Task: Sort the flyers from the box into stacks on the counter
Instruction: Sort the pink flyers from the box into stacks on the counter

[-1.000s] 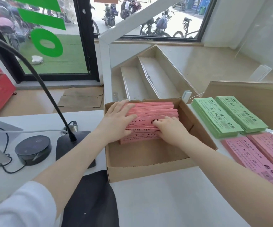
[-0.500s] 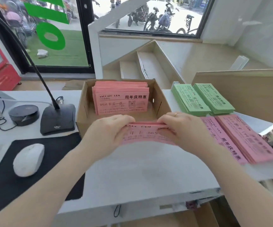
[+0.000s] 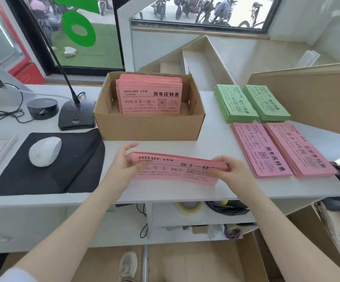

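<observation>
We hold a pink bundle [image 3: 175, 169] by its ends, left hand [image 3: 122, 161] and right hand [image 3: 233, 171], above the tabletop [image 3: 216, 139] before the box [image 3: 148, 127].

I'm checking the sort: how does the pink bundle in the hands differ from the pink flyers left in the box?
The held bundle lies flat, gripped at its ends by the left hand and right hand above the counter; the boxed flyers stand upright in the box. The held headline shows 365, the boxed one 99. Both are pink.
</observation>
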A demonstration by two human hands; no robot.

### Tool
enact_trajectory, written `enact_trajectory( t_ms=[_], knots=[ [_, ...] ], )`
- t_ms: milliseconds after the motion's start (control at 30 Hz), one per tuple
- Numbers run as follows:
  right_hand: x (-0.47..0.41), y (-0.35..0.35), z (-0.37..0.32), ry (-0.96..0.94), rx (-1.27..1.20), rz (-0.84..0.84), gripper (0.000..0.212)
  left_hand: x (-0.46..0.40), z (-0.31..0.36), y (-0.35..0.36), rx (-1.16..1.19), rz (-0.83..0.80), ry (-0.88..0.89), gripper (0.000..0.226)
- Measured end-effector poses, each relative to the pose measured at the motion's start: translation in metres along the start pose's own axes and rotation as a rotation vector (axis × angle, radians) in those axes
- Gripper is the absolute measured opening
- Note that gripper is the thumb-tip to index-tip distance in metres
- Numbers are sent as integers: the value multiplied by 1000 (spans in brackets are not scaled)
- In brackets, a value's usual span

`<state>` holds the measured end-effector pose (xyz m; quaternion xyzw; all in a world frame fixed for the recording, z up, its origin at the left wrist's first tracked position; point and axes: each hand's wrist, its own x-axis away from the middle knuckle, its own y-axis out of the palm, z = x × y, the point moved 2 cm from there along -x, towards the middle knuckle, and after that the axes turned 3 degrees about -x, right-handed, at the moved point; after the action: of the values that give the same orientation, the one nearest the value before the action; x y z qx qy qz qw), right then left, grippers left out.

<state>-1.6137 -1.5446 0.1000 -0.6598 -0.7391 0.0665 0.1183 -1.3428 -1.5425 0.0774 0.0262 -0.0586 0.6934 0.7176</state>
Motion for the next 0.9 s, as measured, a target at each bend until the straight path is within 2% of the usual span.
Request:
enact_trajectory(
  t_ms=[100, 167, 267, 400, 467, 633, 700, 767, 833, 900],
  knots=[
    [7, 19, 18, 75, -262, 13, 22, 1, -7, 14, -1, 1, 31, 31],
    [10, 24, 18, 12, -283, 45, 23, 1, -6, 19, 16, 48, 63, 24],
    [12, 18, 20, -74, -265, 128, 22, 1, -6, 21, 13, 75, 102, 24],
    [13, 23, 35, 13, -232, 157, 20, -4, -19, 25, -206, -40, 105, 30],
    [11, 20, 32, 59, -243, 187, 20, -11, -14, 25, -233, -66, 119, 33],
    [15, -13, 13, 84, -230, 325, 32, -32, 34, 35, -431, -201, 301, 33],
    [15, -26, 6, 96, -114, 396, 31, -40, 53, 46, -512, -222, 416, 33],
    [15, -36, 0, 92, 224, 484, 19, -48, 66, 59, -563, -241, 517, 28],
    [17, -39, -9, 16, 610, 561, 14, -57, 73, 73, -593, -283, 562, 28],
    [16, -38, -21, -108, 719, 529, 18, -63, 78, 88, -590, -353, 557, 29]
  ],
)
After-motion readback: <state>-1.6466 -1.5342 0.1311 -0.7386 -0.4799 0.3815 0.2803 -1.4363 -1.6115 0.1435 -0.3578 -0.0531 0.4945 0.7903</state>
